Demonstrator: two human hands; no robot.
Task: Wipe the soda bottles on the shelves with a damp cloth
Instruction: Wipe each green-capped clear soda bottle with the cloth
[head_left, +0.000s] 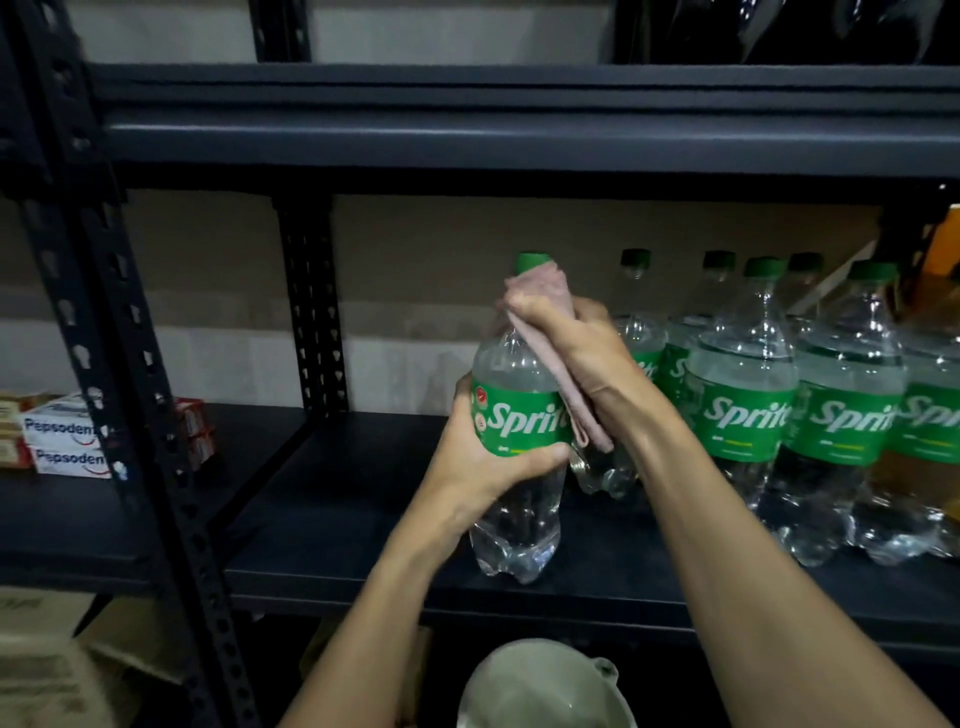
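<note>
A clear Sprite bottle (514, 499) with a green label and green cap stands near the front edge of the dark shelf (337, 499). My left hand (485, 462) grips it around the label. My right hand (571, 348) holds a pink cloth (540, 322) wrapped against the bottle's neck and shoulder, just under the cap. The cloth's loose end hangs down beside the label. Several more Sprite bottles (748, 410) stand in rows to the right.
Pepsodent toothpaste boxes (62, 441) lie on the neighbouring shelf at left, behind a black perforated upright (130, 364). A pale bucket (540, 686) sits below the shelf, between my forearms. Cardboard boxes (47, 660) fill the lower left. Another shelf board (519, 135) runs overhead.
</note>
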